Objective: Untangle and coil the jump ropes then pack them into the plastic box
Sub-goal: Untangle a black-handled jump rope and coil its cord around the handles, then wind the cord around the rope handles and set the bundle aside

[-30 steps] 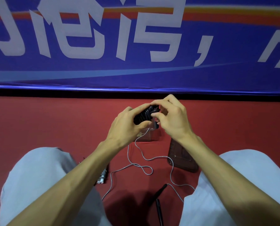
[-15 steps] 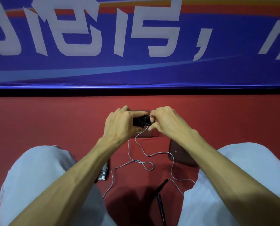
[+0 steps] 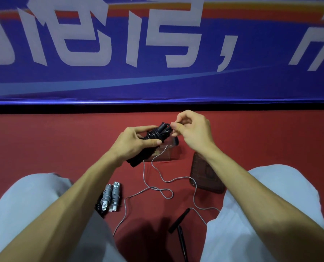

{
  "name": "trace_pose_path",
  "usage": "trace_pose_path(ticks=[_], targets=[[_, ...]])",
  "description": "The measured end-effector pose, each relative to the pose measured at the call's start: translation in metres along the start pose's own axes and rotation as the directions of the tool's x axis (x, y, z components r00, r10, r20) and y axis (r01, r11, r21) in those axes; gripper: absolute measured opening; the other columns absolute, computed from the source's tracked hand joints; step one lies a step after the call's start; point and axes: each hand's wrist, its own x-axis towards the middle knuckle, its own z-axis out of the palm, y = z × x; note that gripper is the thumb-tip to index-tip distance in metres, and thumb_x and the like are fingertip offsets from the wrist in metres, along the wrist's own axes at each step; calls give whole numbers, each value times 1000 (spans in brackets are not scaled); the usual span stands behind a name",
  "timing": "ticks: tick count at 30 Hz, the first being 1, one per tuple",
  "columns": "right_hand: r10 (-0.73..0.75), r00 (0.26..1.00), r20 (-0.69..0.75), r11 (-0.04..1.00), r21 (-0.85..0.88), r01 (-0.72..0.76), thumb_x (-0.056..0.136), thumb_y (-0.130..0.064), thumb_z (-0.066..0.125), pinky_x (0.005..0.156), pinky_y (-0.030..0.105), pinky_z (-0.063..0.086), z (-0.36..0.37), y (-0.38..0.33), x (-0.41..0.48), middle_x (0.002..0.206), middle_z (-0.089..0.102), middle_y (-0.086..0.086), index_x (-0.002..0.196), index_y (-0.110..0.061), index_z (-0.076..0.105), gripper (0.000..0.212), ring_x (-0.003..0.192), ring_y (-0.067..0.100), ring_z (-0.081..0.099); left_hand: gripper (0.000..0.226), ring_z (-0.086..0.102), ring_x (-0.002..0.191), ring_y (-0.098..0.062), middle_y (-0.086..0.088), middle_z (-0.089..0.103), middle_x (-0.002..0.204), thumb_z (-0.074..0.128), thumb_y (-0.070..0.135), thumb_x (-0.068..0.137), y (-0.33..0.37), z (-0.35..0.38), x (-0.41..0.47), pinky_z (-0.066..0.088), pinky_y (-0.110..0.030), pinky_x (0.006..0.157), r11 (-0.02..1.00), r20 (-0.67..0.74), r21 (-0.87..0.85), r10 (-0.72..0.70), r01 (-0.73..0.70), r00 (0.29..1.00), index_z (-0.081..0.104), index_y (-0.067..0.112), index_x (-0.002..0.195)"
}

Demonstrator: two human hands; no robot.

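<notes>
My left hand (image 3: 132, 142) grips a black jump rope bundle (image 3: 155, 134), its cord wound around the black handles, above the red floor. My right hand (image 3: 191, 132) pinches the cord end at the bundle's right tip. Below and behind the bundle sits the clear plastic box (image 3: 166, 153). A thin grey rope (image 3: 157, 190) lies loose in loops on the floor between my knees, ending at black handles (image 3: 179, 221). A coiled rope with grey handles (image 3: 111, 196) lies by my left knee.
The box's dark lid (image 3: 204, 173) lies flat on the floor by my right forearm. A blue banner (image 3: 157, 53) with white characters stands along the far edge of the red floor. My knees in light trousers frame the space left and right.
Both hands rose with the black bundle. My right hand moved from pressing on the bundle to pinching the cord end at its right tip, and the bundle now tilts up to the right.
</notes>
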Motion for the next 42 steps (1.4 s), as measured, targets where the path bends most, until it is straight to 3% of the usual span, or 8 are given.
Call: trace_pose_path(ticks=[3, 7, 14, 23, 29, 34, 38, 42], targets=[[115, 993, 13, 976, 183, -115, 79, 4, 73, 62, 34, 58, 5, 4, 2, 69, 65, 9, 73, -12, 58, 23, 55, 17, 68, 47, 71, 71, -8, 8, 72, 83, 75, 38, 82, -8, 2, -1, 54, -23, 70, 982, -38, 180, 70, -63, 997, 60, 40, 126], [210, 977, 49, 927, 308, -215, 80, 11, 69, 57, 22, 56, 16, 4, 1, 75, 62, 14, 77, -7, 63, 19, 57, 16, 68, 42, 70, 71, -19, -1, 72, 83, 68, 33, 90, -25, 4, -1, 57, -41, 79, 992, 28, 96, 75, -78, 997, 55, 39, 129], [249, 960, 125, 923, 271, -275, 85, 14, 59, 60, 27, 60, 51, 16, 5, 79, 63, 17, 76, -7, 62, 23, 56, 19, 67, 44, 63, 64, -21, -14, 66, 86, 60, 16, 95, -48, -11, -9, 52, -26, 55, 992, 53, -113, -58, 63, 997, 51, 21, 138], [363, 903, 229, 891, 198, -408, 88, 10, 57, 55, 22, 57, 146, 49, 19, 73, 64, 11, 75, -10, 61, 24, 63, 20, 64, 58, 64, 74, -20, -13, 63, 98, 58, 4, 95, -112, -62, 1, 58, -24, 63, 931, 143, -48, -352, 362, 925, 34, 22, 144], [438, 848, 297, 837, 211, -506, 85, 12, 57, 62, 28, 60, 214, 105, 29, 78, 60, 15, 76, -9, 59, 23, 62, 19, 62, 54, 70, 75, -19, -10, 69, 98, 75, 6, 82, -182, -80, 17, 60, -29, 73, 898, 11, -57, -437, 436, 900, 53, 12, 132], [476, 806, 351, 827, 134, -547, 86, 3, 62, 74, 31, 59, 264, 158, 27, 83, 65, 10, 80, -15, 61, 19, 77, 21, 68, 77, 71, 94, -28, -10, 70, 110, 88, 35, 60, -252, -81, 32, 56, -44, 91, 854, -110, -11, -519, 521, 848, 59, 20, 130], [533, 746, 399, 789, 83, -609, 87, 2, 59, 75, 33, 59, 281, 195, 24, 87, 67, 8, 83, -16, 61, 19, 87, 22, 69, 60, 71, 91, -27, -10, 72, 103, 83, 23, 76, -303, -76, 37, 57, -43, 88, 802, -195, -58, -593, 595, 781, 58, 15, 130], [592, 679, 435, 745, 27, -667, 90, 3, 57, 71, 33, 60, 279, 229, 17, 87, 65, 10, 85, -13, 60, 17, 78, 20, 67, 64, 71, 92, -24, -9, 72, 105, 84, 37, 74, -349, -71, 40, 56, -41, 90, 743, -248, 1, -649, 670, 720, 60, 17, 130]])
